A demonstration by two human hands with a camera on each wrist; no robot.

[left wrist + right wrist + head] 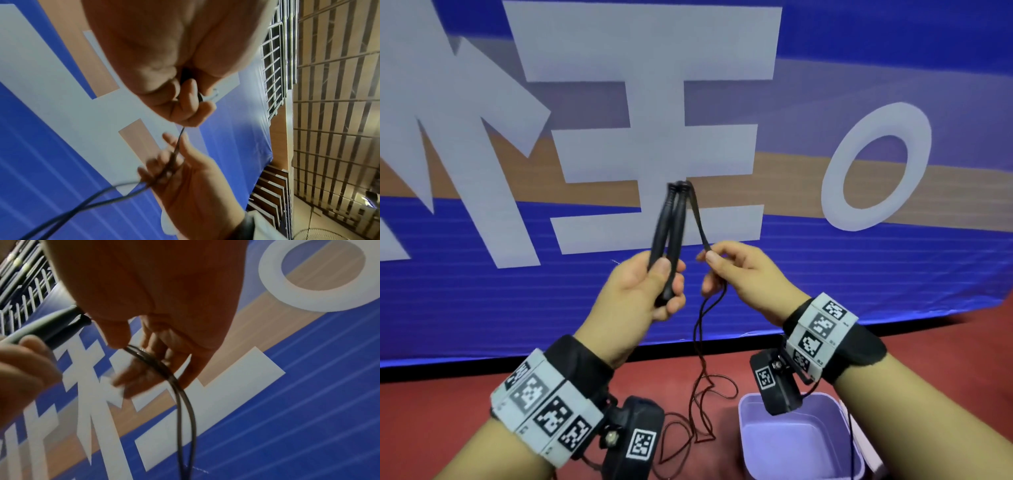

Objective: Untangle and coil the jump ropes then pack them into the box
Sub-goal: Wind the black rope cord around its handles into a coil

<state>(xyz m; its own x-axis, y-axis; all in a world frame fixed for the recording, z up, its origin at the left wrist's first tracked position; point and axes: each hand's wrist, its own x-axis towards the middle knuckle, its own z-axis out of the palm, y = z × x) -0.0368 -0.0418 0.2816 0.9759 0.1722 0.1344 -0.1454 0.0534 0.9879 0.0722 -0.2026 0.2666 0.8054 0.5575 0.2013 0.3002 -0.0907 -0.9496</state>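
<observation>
My left hand (654, 284) grips two black jump rope handles (671, 222) side by side, their tips pointing up. From the tips the thin dark cord (700, 222) runs down to my right hand (726, 270), which pinches the doubled cord between thumb and fingers. In the right wrist view the two cord strands (180, 402) pass across my right fingers (152, 366), with the handles (47, 327) at the left. Below my hands the cord hangs down to a loose tangle (698, 418) on the red floor. A lilac plastic box (750, 445) stands open at the lower right.
A large blue banner (859, 267) with white characters stands close in front of me. Red floor (431, 411) lies below it. The left wrist view shows white railings (273, 78) and a slatted ceiling (337, 113) beyond the banner.
</observation>
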